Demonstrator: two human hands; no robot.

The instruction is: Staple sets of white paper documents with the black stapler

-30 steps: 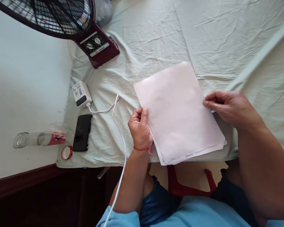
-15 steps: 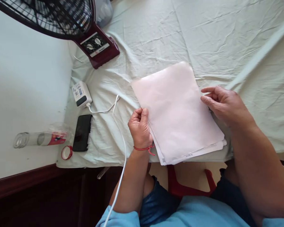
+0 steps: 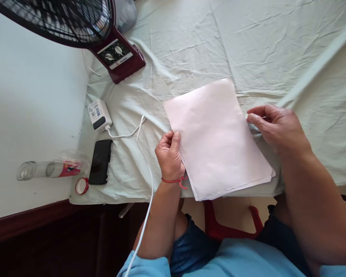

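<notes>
A stack of pale pink paper sheets (image 3: 216, 138) lies on the wrinkled pale green cloth (image 3: 248, 42) near the front edge, tilted a little. My left hand (image 3: 169, 155), with a red string on its wrist, has its fingers curled against the stack's left edge and grips it. My right hand (image 3: 276, 126) rests at the stack's right edge, thumb and fingers pinched at the edge of the sheets. The stack's near corners hang slightly over the cloth's front edge.
A dark red fan (image 3: 83, 27) stands at the back left. A white charger (image 3: 99, 114) with its cable (image 3: 145, 184), a black phone (image 3: 100, 161), a lying clear bottle (image 3: 49, 169) and its cap (image 3: 81, 186) are on the left. A red stool (image 3: 219, 227) shows below.
The paper stack has been squared up, so the printed lower sheets stick out less at the near edge. My right hand has shifted slightly along the right edge. My left hand has stayed.
</notes>
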